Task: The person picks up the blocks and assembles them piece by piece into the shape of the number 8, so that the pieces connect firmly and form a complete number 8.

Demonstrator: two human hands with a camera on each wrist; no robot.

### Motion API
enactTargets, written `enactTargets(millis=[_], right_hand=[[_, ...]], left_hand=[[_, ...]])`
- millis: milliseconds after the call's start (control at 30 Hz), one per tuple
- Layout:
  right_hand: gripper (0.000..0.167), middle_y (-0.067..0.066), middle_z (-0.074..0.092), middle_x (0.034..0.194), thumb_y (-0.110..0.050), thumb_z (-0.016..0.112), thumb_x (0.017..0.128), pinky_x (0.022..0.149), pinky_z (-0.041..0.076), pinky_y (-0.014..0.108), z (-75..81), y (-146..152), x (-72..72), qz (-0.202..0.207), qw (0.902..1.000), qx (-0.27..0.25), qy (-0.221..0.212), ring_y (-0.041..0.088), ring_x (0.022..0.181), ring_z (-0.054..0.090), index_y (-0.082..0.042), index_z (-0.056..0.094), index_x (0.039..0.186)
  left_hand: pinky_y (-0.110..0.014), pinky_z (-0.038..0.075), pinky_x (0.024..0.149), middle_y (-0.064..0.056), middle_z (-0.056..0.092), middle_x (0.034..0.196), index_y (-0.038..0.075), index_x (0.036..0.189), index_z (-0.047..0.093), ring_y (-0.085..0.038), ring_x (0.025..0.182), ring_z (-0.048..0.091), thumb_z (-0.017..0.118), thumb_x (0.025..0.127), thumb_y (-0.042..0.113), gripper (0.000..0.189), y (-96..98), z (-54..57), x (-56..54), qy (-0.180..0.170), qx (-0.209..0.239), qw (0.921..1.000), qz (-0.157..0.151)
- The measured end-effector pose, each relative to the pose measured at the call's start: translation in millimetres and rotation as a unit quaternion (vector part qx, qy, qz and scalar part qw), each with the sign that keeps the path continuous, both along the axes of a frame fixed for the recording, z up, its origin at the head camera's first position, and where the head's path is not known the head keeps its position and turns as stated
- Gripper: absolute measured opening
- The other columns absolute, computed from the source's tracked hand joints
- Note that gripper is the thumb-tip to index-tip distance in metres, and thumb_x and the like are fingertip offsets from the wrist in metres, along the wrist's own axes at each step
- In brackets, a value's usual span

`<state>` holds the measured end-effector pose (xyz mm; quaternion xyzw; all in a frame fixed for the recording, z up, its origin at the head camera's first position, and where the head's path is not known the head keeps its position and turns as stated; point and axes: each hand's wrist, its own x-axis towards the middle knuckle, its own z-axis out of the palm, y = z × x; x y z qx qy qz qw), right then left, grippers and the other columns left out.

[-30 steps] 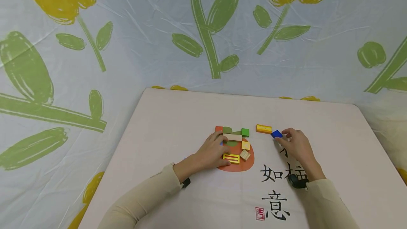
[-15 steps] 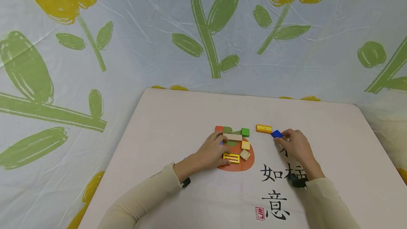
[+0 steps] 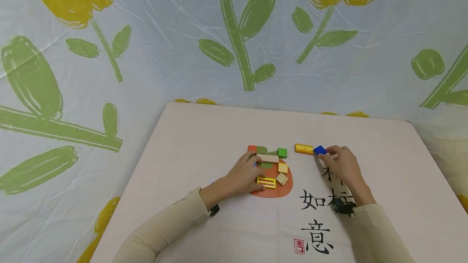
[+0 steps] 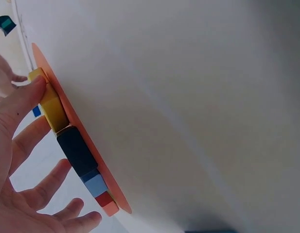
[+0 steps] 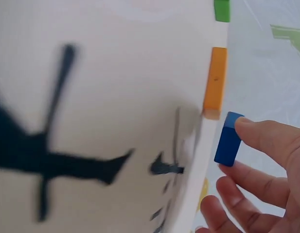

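Note:
My right hand (image 3: 343,164) pinches a small blue block (image 3: 320,150) between thumb and fingers. In the right wrist view the blue block (image 5: 229,140) is held upright, close to the end of a yellow-orange block (image 3: 304,148). My left hand (image 3: 243,175) rests with spread fingers against the left side of a block arrangement. Its thumb touches a yellow block with red stripes (image 3: 266,182); the other fingers lie along a dark block (image 4: 78,150) and neighbouring pieces. A red block (image 3: 252,148) and a pale long block (image 3: 268,158) show beyond the fingers.
A green block (image 3: 282,152), a pale yellow block (image 3: 282,168) and a wood-grain block (image 3: 282,179) line the arrangement's right side. Beneath lies an orange printed shape (image 3: 272,192) on the pale table (image 3: 204,133). Black characters (image 3: 316,236) are printed nearer the front.
My right hand has raised the blue block slightly, and it now sits a little farther up and right in the head view. The left hand stays in place.

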<state>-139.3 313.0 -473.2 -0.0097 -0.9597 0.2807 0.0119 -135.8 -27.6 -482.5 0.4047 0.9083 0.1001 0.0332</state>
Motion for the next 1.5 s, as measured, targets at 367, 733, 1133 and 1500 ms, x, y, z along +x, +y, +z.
enactTargets(millis=[367, 733, 1133, 1500], right_hand=[[0.043, 0.027, 0.056, 0.113, -0.027, 0.066, 0.099, 0.078, 0.049, 0.053, 3.7, -23.8, -37.0, 0.060, 0.9978, -0.019, 0.018, 0.041, 0.098, 0.054, 0.006, 0.061, 0.127], [0.036, 0.023, 0.056, 0.116, -0.021, 0.067, 0.098, 0.088, 0.044, 0.056, -3.5, -47.3, -77.1, 0.146, 0.9892, 0.009, 0.000, 0.040, 0.105, 0.050, -0.001, 0.064, 0.127], [0.031, 0.022, 0.059, 0.115, -0.016, 0.067, 0.097, 0.086, 0.042, 0.059, -14.1, -54.0, -91.4, 0.216, 0.9759, 0.034, 0.000, 0.039, 0.104, 0.053, -0.003, 0.066, 0.125], [0.033, 0.024, 0.058, 0.120, -0.011, 0.064, 0.098, 0.082, 0.042, 0.056, -15.6, -53.3, -93.4, 0.263, 0.9631, 0.056, 0.014, 0.040, 0.104, 0.051, -0.007, 0.066, 0.131]], left_hand=[[-0.047, 0.025, 0.114, -0.006, 0.053, 0.133, 0.025, 0.108, 0.076, -0.034, 0.134, 0.037, 0.075, 0.086, 0.052, 0.035, 0.1, -2.8, -0.5, 0.011, -0.002, 0.9999, -0.004], [-0.047, 0.025, 0.115, -0.005, 0.053, 0.134, 0.026, 0.110, 0.076, -0.034, 0.134, 0.036, 0.074, 0.087, 0.052, 0.035, 0.3, -1.8, -1.1, 0.004, -0.010, 0.9999, 0.002], [-0.048, 0.026, 0.114, -0.006, 0.052, 0.135, 0.027, 0.112, 0.076, -0.037, 0.136, 0.036, 0.073, 0.088, 0.053, 0.036, 0.0, 0.2, -0.3, 0.001, -0.020, 0.9998, 0.002], [-0.048, 0.023, 0.115, -0.006, 0.051, 0.135, 0.026, 0.113, 0.075, -0.036, 0.136, 0.034, 0.073, 0.088, 0.052, 0.036, -0.2, -3.8, -2.6, -0.004, -0.011, 0.9999, 0.006]])
